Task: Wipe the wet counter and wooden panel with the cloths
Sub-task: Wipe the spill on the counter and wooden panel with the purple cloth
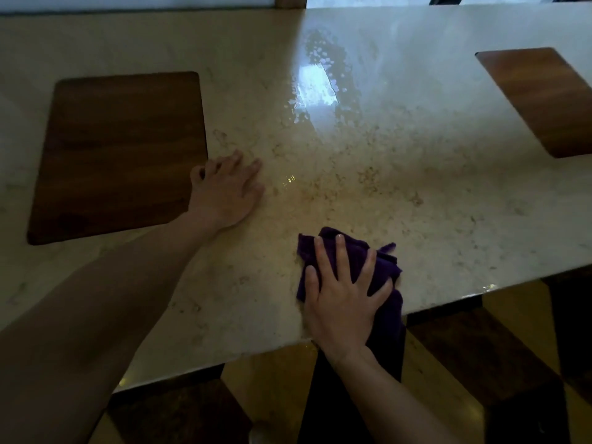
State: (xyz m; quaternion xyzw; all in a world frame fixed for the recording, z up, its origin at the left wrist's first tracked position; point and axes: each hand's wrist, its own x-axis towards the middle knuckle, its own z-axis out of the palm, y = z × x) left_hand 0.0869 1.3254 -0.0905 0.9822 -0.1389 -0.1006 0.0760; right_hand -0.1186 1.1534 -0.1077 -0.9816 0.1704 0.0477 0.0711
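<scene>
A beige stone counter (400, 187) fills the view, with water droplets (320, 88) shining on it at the far middle. My right hand (342, 293) lies flat with spread fingers on a purple cloth (386, 270) near the counter's front edge; part of the cloth hangs over that edge. My left hand (229, 190) rests on the bare counter with loosely bent fingers, holding nothing, just right of a dark wooden panel (118, 149) set into the counter at the left.
A second wooden panel (541, 97) is set into the counter at the far right. The counter's front edge runs diagonally from lower left to right. Below it are dark wooden supports and a glossy yellow floor (275, 389).
</scene>
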